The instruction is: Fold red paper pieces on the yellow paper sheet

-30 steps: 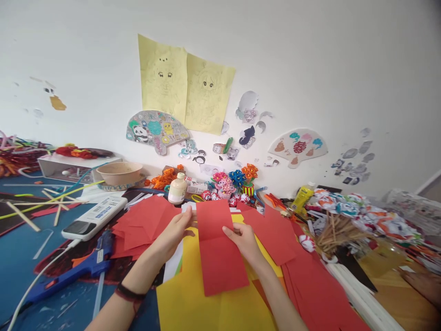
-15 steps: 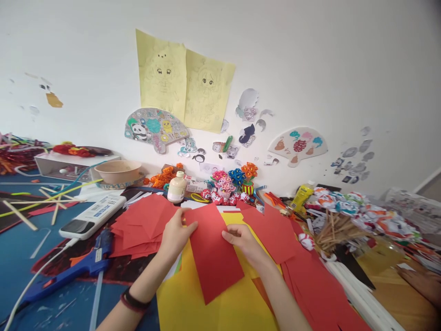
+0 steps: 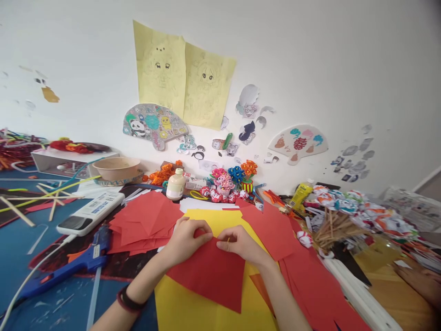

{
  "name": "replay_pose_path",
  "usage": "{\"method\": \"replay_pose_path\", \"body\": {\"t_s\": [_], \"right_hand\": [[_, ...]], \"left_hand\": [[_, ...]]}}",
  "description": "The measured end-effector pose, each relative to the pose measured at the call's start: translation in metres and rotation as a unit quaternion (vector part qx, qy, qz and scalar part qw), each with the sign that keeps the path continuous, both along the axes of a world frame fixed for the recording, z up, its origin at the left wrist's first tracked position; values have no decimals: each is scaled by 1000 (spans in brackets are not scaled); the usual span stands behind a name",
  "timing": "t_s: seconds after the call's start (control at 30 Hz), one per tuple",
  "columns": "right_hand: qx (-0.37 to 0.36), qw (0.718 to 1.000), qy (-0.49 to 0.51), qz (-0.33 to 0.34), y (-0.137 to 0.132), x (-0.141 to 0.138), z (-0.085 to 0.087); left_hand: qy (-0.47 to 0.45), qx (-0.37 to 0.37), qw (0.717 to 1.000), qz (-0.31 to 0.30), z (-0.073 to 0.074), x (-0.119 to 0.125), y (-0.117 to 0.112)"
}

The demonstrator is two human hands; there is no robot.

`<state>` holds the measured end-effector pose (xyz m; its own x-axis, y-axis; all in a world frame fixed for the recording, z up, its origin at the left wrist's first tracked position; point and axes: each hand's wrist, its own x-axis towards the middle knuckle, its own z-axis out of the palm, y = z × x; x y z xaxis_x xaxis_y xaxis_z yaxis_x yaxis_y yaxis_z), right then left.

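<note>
A sheet of red paper (image 3: 213, 276) is held between my two hands above a large yellow sheet (image 3: 186, 308). At its upper edge my left hand (image 3: 189, 236) pinches it between thumb and fingers. Close beside, my right hand (image 3: 237, 243) also pinches that top edge, fingers curled. The paper's lower edge slants down to the right. To the left of my hands lies a loose pile of red paper (image 3: 144, 220); more red sheets (image 3: 310, 285) spread out on the right.
A blue glue gun (image 3: 72, 266) and a white power strip (image 3: 91, 214) with a cable lie at left. A glue bottle (image 3: 175, 185) stands behind the paper. Bundled sticks (image 3: 336, 227) and a white rail (image 3: 358, 294) are at right. Another person's hand (image 3: 420, 280) shows at far right.
The red sheet has turned and dropped lower, and its top edge is now gripped. My hands have come closer together. The view has shifted slightly.
</note>
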<state>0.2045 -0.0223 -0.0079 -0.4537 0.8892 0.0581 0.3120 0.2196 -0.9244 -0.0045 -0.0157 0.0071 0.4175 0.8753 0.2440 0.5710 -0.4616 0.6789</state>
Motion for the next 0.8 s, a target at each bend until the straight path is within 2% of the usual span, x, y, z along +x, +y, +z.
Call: {"method": "replay_pose_path", "body": {"t_s": [0.13, 0.27, 0.6, 0.8], "right_hand": [[46, 999, -4, -19, -2, -3, 2], [57, 998, -10, -10, -3, -7, 2], [15, 996, 82, -15, -5, -14, 4], [2, 988, 155, -27, -3, -16, 0]], "left_hand": [[9, 2, 1000, 9, 0, 0, 1], [12, 7, 1000, 7, 0, 4, -2], [-95, -11, 994, -45, -3, 8, -3], [-151, -1, 988, -18, -3, 11, -6]]}}
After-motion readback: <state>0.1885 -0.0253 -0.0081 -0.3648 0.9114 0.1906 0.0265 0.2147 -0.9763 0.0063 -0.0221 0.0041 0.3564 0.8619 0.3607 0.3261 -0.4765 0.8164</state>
